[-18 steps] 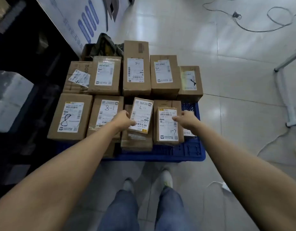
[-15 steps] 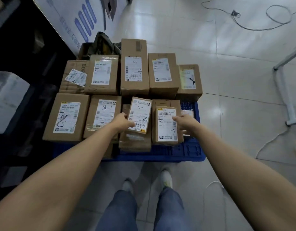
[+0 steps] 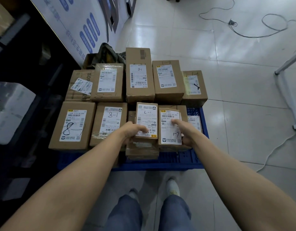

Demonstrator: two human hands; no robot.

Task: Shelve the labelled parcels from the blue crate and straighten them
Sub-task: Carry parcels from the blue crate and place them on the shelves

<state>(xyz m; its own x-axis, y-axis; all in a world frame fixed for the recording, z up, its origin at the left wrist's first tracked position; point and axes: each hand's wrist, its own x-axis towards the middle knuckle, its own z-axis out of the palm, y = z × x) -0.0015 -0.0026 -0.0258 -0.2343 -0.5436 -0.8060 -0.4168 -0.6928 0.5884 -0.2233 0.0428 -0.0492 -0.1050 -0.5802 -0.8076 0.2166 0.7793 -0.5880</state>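
A blue crate (image 3: 162, 162) on the floor is heaped with several brown cardboard parcels bearing white labels. My left hand (image 3: 133, 130) grips the near left edge of a small parcel marked "L-1" (image 3: 147, 116), which sits on top of another box. My right hand (image 3: 184, 130) holds the neighbouring parcel marked "1-7" (image 3: 169, 130), with the forefinger lying across its label and the thumb at its right side. Both parcels sit side by side at the crate's near middle.
Parcels marked "8-1" (image 3: 110, 120) and "8" (image 3: 72, 125) lie to the left. Dark shelving with a white foam box (image 3: 10, 112) stands at far left. Cables (image 3: 260, 29) trail over the tiled floor, and a white metal frame leg (image 3: 292, 97) is at right. My feet are just below the crate.
Both hands have closed further onto the two small parcels; the right forefinger now lies on the "1-7" label. The camera has tilted slightly.
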